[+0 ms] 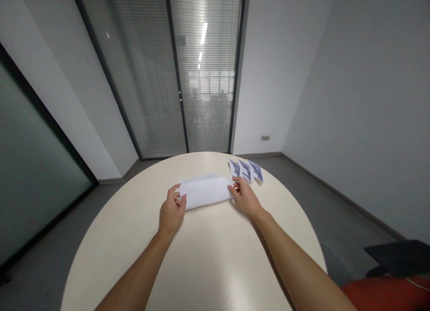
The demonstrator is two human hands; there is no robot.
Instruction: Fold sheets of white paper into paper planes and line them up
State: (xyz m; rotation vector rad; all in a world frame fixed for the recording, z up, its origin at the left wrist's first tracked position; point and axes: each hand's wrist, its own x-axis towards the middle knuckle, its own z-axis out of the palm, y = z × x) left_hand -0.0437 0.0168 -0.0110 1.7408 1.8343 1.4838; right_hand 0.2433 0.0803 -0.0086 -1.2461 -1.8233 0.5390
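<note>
A white sheet of paper (pixel 206 192) is held just over the table, its long side running left to right. A second, fainter paper edge shows behind its top; whether this is a fold or another sheet I cannot tell. My left hand (pixel 174 209) grips the left end, thumb on the near face and fingers curled behind. At the right end, my right hand (pixel 246 195) pinches the paper between thumb and fingers. Just beyond my right hand lie several printed paper pieces (pixel 247 170) with blue-grey patterns, set side by side near the table's far right edge.
The round cream table (pixel 198 257) fills the space before me. Beyond it stands a glass partition with blinds (pixel 208 114). A dark flat object (pixel 399 257) sits above something red (pixel 386 293) at the lower right, off the table.
</note>
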